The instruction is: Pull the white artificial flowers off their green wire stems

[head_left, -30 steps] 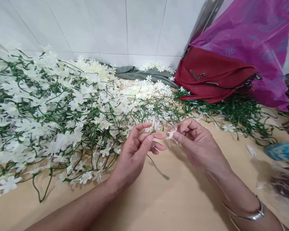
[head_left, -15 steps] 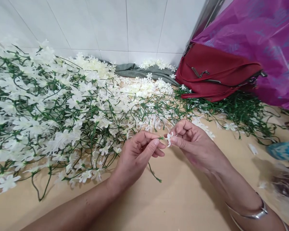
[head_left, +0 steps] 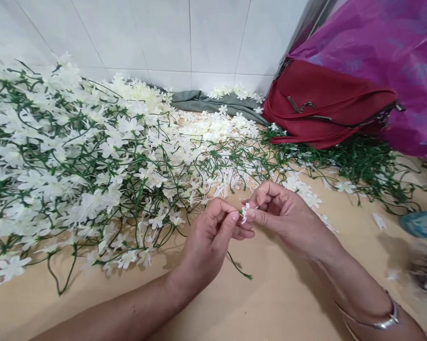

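Observation:
Near the middle of the view, my left hand (head_left: 216, 232) pinches a green stem (head_left: 240, 268) between thumb and index finger; its lower end hangs out below the palm. My right hand (head_left: 279, 213) is closed on a small white flower (head_left: 245, 213), which now touches the green tip at the left fingertips. A thin white strand shows at my right fingertips. To the left lies a large heap of white flowers on green stems (head_left: 103, 175). Loose white blossoms (head_left: 216, 127) are spread behind my hands.
A red bag (head_left: 327, 104) rests at the back right on green stems (head_left: 362, 161), beside a purple plastic bag (head_left: 408, 61). Grey-green cloth (head_left: 195, 100) runs along the tiled wall. A blue patterned item (head_left: 421, 223) and a blurred clear bag (head_left: 426, 274) are at the right edge.
The white flower has come up against the green stem tip, closing the small gap between them. My left hand has shifted slightly right and down; the hanging stem end moved with it.

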A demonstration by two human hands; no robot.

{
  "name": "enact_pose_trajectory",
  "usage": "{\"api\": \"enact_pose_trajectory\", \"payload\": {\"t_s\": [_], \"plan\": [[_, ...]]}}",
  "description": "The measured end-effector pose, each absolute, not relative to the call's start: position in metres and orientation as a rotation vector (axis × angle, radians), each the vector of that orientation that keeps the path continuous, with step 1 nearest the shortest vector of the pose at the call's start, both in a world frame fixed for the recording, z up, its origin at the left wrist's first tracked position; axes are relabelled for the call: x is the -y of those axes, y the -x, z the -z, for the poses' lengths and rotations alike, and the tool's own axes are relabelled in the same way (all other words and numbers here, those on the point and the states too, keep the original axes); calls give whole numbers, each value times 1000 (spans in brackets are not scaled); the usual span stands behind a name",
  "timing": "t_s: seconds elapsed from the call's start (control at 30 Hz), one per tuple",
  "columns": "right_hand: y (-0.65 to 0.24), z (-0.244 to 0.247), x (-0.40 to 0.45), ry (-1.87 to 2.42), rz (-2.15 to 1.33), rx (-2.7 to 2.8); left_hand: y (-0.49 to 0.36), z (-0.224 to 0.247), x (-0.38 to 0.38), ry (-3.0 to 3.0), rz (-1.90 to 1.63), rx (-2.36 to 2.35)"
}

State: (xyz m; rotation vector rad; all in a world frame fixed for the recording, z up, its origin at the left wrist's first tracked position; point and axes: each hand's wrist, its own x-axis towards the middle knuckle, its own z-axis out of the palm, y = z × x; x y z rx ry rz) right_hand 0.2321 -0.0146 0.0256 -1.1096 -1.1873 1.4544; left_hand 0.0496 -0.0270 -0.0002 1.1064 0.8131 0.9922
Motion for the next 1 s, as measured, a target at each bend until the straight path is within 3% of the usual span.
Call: {"api": "enact_pose_trajectory", "payload": {"t_s": [0.5,1.0], "plan": [[-229,-19,12,1008,-1734,1121,-45,5,28,-1313,-924,-854],[-235,-15,9,1026,-1663,1231,-49,9,29,-1365,-973,-910]]}}
